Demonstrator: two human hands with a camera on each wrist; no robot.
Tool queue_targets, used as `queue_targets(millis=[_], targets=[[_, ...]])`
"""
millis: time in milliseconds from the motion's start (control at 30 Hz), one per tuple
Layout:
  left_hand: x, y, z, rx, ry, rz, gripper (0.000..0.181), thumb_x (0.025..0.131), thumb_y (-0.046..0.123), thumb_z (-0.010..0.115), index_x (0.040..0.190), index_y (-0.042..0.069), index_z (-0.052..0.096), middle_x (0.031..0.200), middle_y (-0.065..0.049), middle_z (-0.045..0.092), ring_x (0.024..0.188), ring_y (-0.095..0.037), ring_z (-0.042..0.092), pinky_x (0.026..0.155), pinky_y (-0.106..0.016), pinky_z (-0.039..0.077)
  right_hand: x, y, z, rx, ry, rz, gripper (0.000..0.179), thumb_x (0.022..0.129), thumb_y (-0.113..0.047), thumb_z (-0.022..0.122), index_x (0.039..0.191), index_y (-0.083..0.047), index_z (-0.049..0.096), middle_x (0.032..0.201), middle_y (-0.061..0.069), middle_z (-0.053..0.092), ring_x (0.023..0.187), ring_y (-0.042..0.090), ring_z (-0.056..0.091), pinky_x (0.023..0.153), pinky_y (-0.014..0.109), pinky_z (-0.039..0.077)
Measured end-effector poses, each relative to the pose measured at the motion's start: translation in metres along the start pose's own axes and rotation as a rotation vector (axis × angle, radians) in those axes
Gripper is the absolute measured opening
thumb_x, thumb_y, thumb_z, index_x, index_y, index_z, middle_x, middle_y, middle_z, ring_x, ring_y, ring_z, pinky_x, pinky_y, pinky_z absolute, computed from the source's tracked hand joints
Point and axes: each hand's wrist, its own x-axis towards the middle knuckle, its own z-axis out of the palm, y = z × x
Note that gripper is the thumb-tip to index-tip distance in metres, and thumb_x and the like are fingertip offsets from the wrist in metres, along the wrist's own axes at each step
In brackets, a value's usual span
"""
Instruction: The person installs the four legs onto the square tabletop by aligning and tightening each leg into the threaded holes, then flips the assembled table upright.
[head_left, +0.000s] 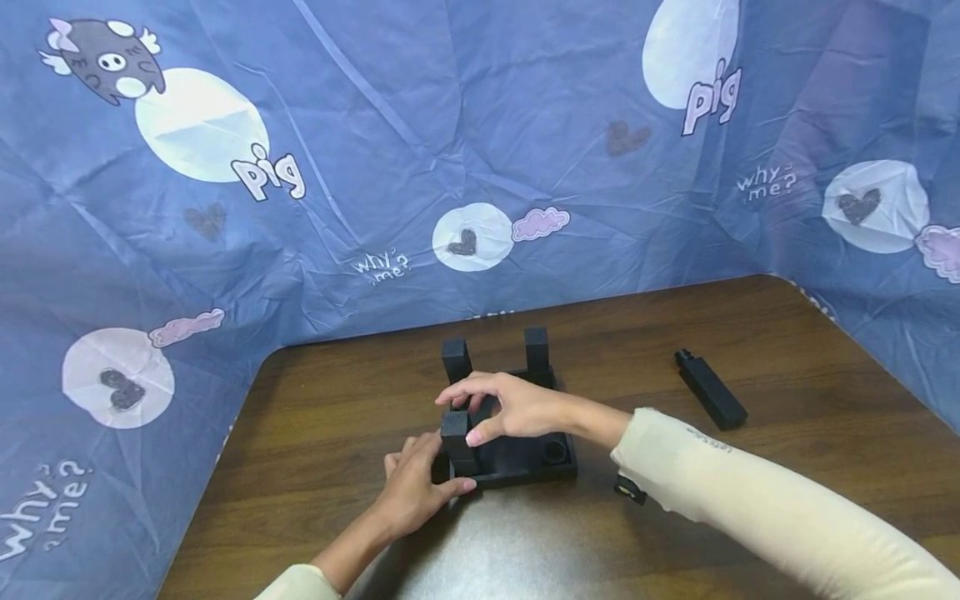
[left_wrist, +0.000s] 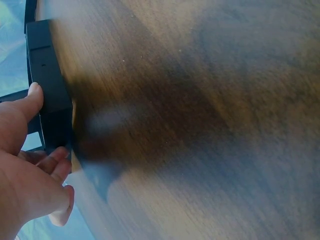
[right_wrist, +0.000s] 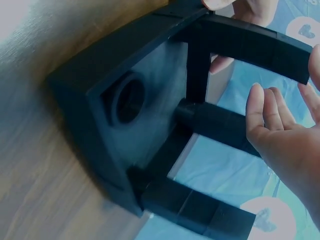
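A black square frame (head_left: 519, 480) lies on the table with three blocky legs standing up from it. My left hand (head_left: 416, 492) grips its near left corner, thumb on the front edge and fingers along the left side. At the top of the near left leg (head_left: 459, 446), my right hand (head_left: 517, 408) has its thumb on the right side and a forefinger behind. How firmly it holds is unclear. The far left leg (head_left: 455, 360) and far right leg (head_left: 537, 350) stand behind. A round socket (right_wrist: 131, 102) shows in the near right corner.
A loose black leg (head_left: 716, 396) with a threaded end lies on the wooden table (head_left: 337, 400) to the right. A blue printed cloth (head_left: 375, 167) hangs behind and at both sides. A small dark strap piece (head_left: 630, 489) shows under my right sleeve.
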Motion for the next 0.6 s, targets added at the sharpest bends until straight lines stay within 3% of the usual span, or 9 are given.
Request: queue_targets(millis=[300, 600], targets=[[0.000, -0.001, 0.000, 0.010, 0.014, -0.007, 0.068, 0.075, 0.035, 0.083, 0.134, 0.012, 0.057, 0.120, -0.007, 0.063, 0.107, -0.022, 0.050, 0.083, -0.044, 0.025, -0.038, 0.004, -0.028, -0.035, 0.049, 0.029, 0.052, 0.085, -0.015, 0.075, 0.134, -0.018, 0.059, 0.125, -0.003, 0.056, 0.109, 0.021, 0.050, 0.080, 0.041, 0.048], [-0.002, -0.001, 0.001, 0.017, 0.027, 0.008, 0.072, 0.075, 0.036, 0.083, 0.136, 0.008, 0.055, 0.122, -0.009, 0.062, 0.110, -0.023, 0.050, 0.084, -0.045, 0.026, -0.081, 0.013, -0.054, -0.074, 0.124, 0.060, 0.052, 0.082, -0.012, 0.078, 0.130, -0.021, 0.062, 0.119, -0.002, 0.058, 0.107, 0.028, 0.050, 0.075, 0.036, 0.047]])
